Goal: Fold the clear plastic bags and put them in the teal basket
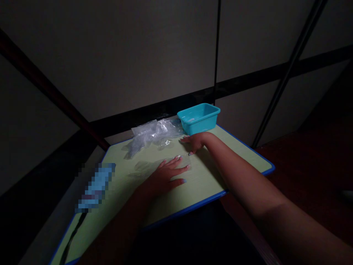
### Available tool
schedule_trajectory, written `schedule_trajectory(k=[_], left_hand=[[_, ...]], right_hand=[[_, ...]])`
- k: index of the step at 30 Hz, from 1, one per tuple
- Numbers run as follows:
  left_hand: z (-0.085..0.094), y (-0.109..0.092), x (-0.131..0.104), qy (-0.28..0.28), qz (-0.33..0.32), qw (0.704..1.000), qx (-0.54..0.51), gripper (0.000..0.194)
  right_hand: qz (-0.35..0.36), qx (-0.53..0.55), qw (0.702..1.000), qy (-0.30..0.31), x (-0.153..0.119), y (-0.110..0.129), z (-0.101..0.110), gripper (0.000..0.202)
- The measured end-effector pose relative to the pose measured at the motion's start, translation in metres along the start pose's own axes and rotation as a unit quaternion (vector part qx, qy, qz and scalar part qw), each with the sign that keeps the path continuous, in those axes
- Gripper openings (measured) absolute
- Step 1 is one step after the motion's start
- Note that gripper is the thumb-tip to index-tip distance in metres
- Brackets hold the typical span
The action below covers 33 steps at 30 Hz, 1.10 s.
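A flat clear plastic bag [143, 166] lies on the pale yellow table [204, 180]. My left hand [168, 173] rests flat on the bag with its fingers spread. Just beyond it, my right hand [195, 142] hovers low over the table or touches it; I cannot tell which. Its thumb points down at the bag's far right corner and its other visible fingers reach left, apart from the thumb. Behind both hands sits a crumpled heap of clear plastic bags [156, 132]. A turquoise plastic basin [202, 123] stands beside the heap, with something small and pale inside.
On the left side of the table is a pixelated light-blue rectangular object [97, 187], with a black strap or cord [73, 235] running from it. Panelled cabinet doors or a wall [154, 55] rise behind the table. The table has a blue edge [193, 206].
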State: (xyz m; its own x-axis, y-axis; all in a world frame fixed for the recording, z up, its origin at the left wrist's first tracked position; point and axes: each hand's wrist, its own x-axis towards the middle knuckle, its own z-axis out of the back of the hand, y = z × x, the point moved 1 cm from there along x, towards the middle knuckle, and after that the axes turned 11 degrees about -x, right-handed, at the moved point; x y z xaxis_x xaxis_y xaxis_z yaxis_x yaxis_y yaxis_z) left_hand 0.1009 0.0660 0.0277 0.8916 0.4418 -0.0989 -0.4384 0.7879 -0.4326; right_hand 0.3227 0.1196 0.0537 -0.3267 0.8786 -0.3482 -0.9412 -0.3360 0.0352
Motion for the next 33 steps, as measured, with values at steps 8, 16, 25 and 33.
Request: schedule_trajectory(k=[8,16,25,33], left_hand=[[0.0000,-0.0011,0.0001,0.002,0.005,1.000,0.000,0.051],[0.0009,-0.0014,-0.0014,-0.004,0.001,1.000,0.003,0.052],[0.0001,-0.0009,-0.0015,0.009,0.015,1.000,0.006,0.057],[0.0005,-0.0012,-0.0014,0.009,0.014,1.000,0.005,0.057]], right_hand=[[-0.008,0.006,1.000,0.015,0.0015,0.0040,-0.0004,0.114],[-0.007,-0.001,1.000,0.022,-0.0016,0.0053,0.0024,0.112],[0.002,0.009,1.000,0.017,-0.0009,-0.0003,0.0011,0.113],[0.012,-0.004,1.000,0.025,-0.0019,0.0065,0.0026,0.113]])
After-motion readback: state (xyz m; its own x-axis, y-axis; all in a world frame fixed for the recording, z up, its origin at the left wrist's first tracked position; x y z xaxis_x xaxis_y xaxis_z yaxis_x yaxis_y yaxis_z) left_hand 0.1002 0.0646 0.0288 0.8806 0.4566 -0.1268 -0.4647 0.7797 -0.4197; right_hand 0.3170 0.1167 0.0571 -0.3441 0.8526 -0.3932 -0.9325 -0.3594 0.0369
